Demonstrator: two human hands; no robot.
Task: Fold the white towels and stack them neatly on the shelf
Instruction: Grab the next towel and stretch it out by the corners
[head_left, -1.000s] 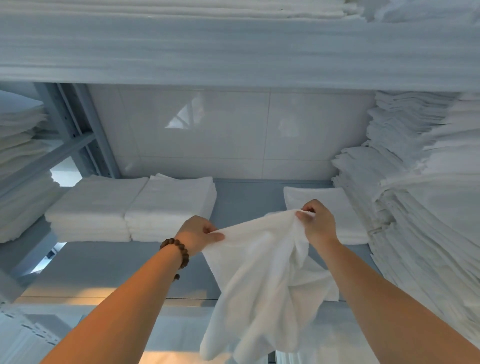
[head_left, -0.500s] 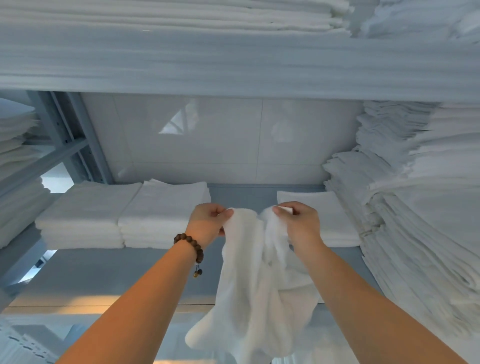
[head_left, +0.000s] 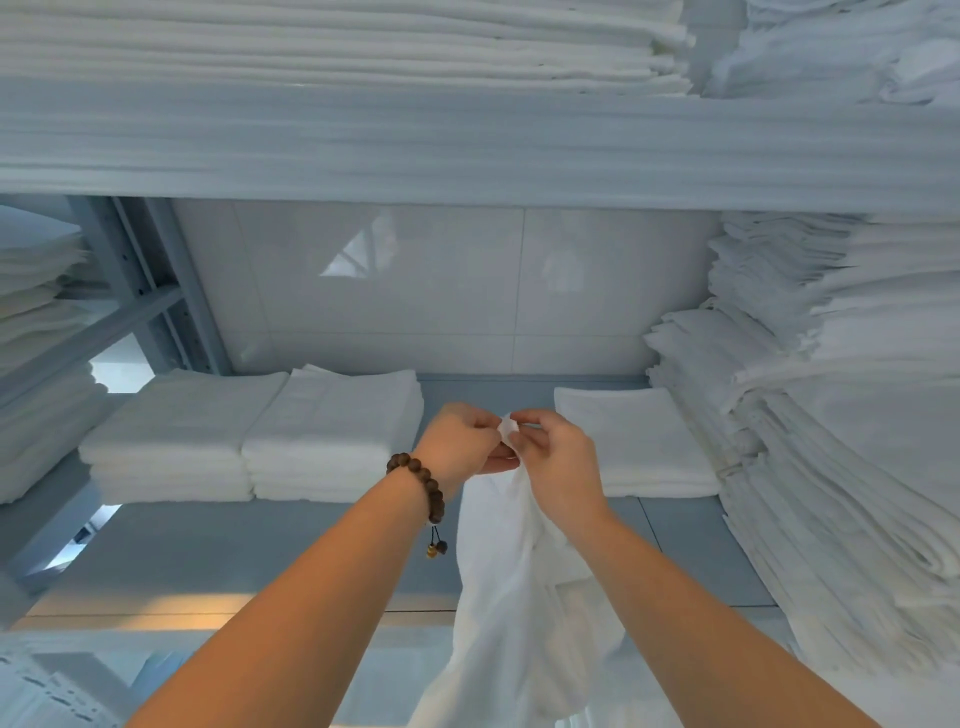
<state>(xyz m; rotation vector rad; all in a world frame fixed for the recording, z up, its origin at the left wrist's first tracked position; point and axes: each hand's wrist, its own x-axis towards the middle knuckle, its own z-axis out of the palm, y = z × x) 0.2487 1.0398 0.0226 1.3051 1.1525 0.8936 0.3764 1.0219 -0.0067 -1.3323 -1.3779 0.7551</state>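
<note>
A white towel (head_left: 511, 597) hangs down between my forearms in front of the grey shelf (head_left: 270, 551). My left hand (head_left: 460, 447), with a bead bracelet on its wrist, and my right hand (head_left: 558, 460) meet above the shelf and both pinch the towel's top corners together. Two stacks of folded white towels (head_left: 254, 434) sit side by side at the shelf's back left. A low folded stack (head_left: 636, 441) lies at the back right, just behind my right hand.
A tall pile of folded linen (head_left: 841, 415) fills the right side of the shelf. The shelf above (head_left: 467, 145) carries more folded linen. A grey metal upright (head_left: 150, 291) and more stacks stand at the left. A white tiled wall (head_left: 441, 286) closes the back.
My hands have come together from about a towel's width apart, bringing the two top corners to meet. The towel now hangs narrower, doubled lengthwise.
</note>
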